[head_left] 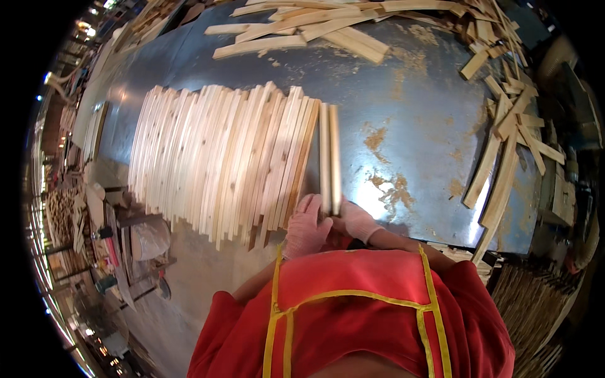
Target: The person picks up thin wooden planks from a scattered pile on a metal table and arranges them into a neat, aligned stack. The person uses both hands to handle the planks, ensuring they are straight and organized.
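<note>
Two narrow wooden strips stand out from my hands over the metal table, side by side and slightly blurred. Around their near ends, at the table's front edge, my left hand is closed on the left side. My right hand closes on them from the right. Both hands wear pale pinkish gloves, and some fingers are hidden behind the strips and the other hand. Just left of the strips lies a wide row of similar wooden strips, packed close together with uneven ends overhanging the table's front edge.
The dark metal table carries patches of sawdust. Loose wooden offcuts lie along its far side, and more offcuts are heaped at the right. Stacked wood stands below right; a cluttered stand is on the left.
</note>
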`<state>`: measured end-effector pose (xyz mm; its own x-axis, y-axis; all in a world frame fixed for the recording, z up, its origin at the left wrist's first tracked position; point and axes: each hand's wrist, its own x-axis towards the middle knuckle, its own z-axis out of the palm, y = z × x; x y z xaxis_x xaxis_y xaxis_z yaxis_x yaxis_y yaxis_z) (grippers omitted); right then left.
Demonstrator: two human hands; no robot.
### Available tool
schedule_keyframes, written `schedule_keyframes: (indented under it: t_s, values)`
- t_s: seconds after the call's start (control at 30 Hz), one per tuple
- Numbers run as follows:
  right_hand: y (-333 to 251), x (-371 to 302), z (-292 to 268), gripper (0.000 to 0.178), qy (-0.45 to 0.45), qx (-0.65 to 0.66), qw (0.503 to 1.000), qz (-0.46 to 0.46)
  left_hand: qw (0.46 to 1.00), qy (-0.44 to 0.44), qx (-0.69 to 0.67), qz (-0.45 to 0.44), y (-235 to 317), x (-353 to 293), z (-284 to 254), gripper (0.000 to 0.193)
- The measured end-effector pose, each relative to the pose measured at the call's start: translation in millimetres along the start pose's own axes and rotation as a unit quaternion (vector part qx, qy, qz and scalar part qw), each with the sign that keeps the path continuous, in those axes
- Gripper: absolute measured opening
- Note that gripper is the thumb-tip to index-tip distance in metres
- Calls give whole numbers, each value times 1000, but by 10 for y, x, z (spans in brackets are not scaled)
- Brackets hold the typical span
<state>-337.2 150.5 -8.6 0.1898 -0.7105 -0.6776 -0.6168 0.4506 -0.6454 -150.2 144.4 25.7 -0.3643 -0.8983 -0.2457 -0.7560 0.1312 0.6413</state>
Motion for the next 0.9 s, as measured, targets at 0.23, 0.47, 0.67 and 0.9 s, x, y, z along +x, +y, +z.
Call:
schedule_keyframes:
  t_s: [0.23, 0.47, 0.67, 0.9]
  values:
    - [230, 897, -94, 60, -21, -81, 952, -294, 987, 147, 30, 61, 324, 4, -94, 71]
    - [1755, -429, -2770, 80, 564, -146, 797, 161, 982, 142, 90, 83, 40, 31, 245, 74]
    - [2641, -858, -3164, 87, 543, 0, 741, 395, 987, -7, 105, 123, 446, 450, 389, 70]
    - [1564, -398, -2035, 98, 488, 491, 722, 8, 984, -106, -114, 87, 986, 1026, 755, 62]
